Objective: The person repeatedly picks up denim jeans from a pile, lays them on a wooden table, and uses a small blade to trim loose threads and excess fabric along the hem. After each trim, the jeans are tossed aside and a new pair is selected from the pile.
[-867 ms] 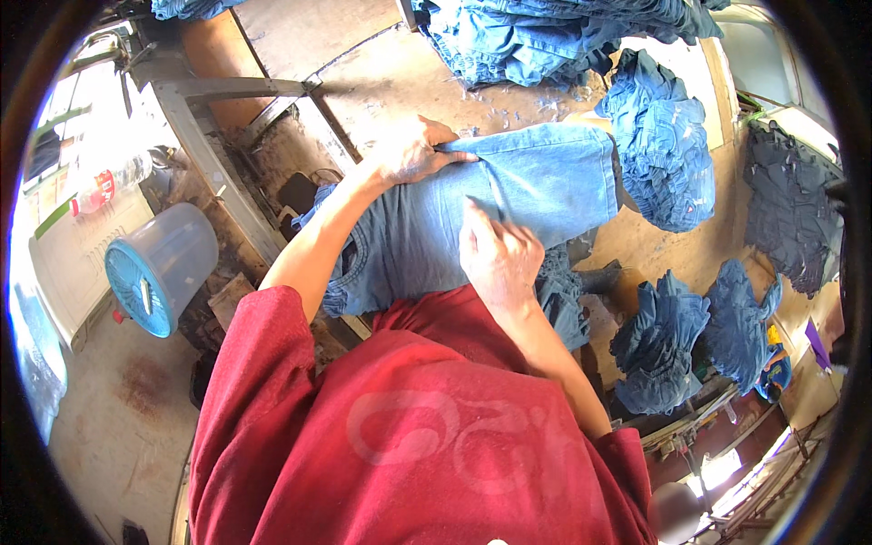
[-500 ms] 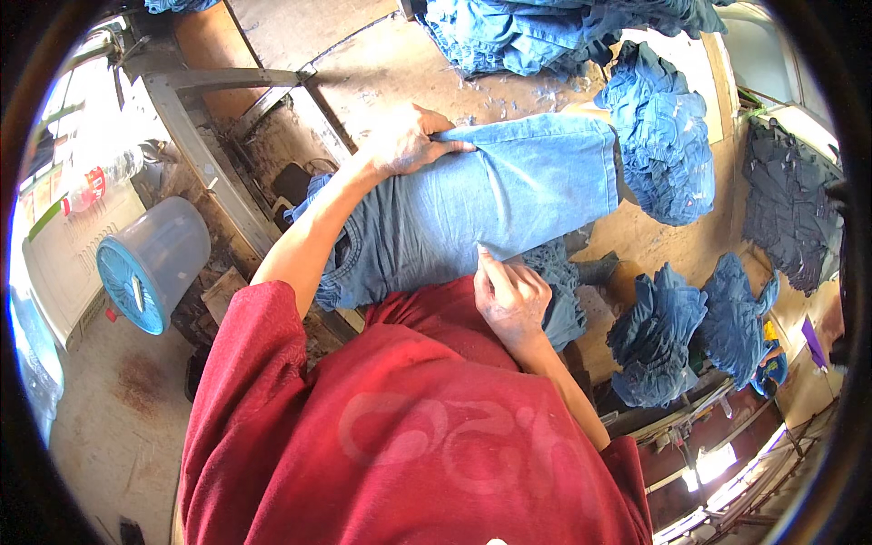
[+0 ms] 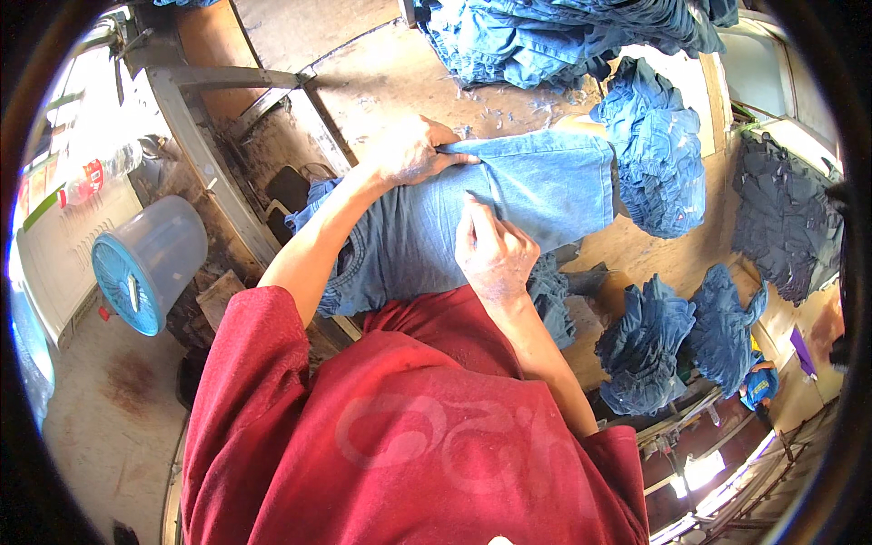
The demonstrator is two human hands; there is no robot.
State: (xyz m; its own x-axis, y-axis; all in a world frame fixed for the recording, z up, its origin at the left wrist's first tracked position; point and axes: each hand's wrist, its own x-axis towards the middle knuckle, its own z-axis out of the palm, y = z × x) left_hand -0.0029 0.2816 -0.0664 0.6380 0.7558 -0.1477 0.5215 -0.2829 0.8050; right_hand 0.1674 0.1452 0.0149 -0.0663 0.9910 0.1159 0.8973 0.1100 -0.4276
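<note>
A pair of blue jeans (image 3: 536,195) lies across in front of me, its lighter leg end toward the right and its darker waist end close to my left forearm. At the far edge of the leg my left hand (image 3: 420,153) pinches the denim between thumb and fingers, and a crease runs from there. My right hand (image 3: 495,250) is over the near half of the leg, its fingers curled and the fingertips drawn together close to the cloth. Whatever sits between those fingertips is too small or hidden to make out.
A large heap of blue denim (image 3: 536,41) lies at the back of the wooden table (image 3: 363,91). Bunched denim bundles (image 3: 645,341) stand at the right, beyond them a dark cloth pile (image 3: 786,218). A clear tub with a blue lid (image 3: 132,282) lies at left, near a metal frame (image 3: 195,154).
My right hand has moved from the near edge of the jeans leg up and left over the cloth. My left hand keeps its pinch on the far edge.
</note>
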